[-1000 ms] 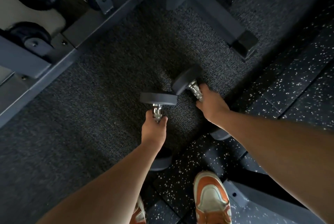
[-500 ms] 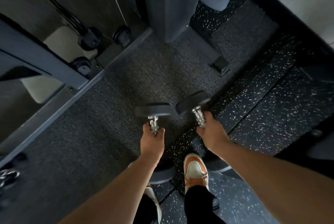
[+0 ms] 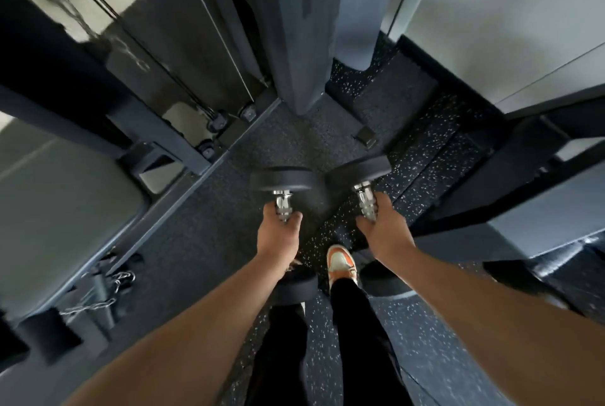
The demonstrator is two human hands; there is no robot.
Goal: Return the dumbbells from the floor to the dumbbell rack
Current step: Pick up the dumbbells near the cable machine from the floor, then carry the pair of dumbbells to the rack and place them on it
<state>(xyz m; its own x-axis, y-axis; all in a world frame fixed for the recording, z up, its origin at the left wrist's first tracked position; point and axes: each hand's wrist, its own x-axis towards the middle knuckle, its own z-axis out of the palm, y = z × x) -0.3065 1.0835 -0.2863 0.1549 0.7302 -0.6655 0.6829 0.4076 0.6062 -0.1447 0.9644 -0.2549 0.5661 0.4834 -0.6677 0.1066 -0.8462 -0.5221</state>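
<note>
Two black dumbbells with chrome handles hang off the floor, one in each hand. My left hand is closed around the handle of the left dumbbell; its far head points forward and its near head shows below my wrist. My right hand grips the right dumbbell the same way, its near head behind my forearm. The two far heads are close together, almost touching. No dumbbell rack is recognisable in view.
A cable machine frame with pulleys and cables stands to the left. A grey upright column rises straight ahead. Chains and a handle lie low on the left. Dark equipment stands on the right. My orange-and-white shoe rests on speckled rubber floor.
Both dumbbells have risen with my hands as I straighten up. The view has lifted away from the floor, showing more of the machines and the wall.
</note>
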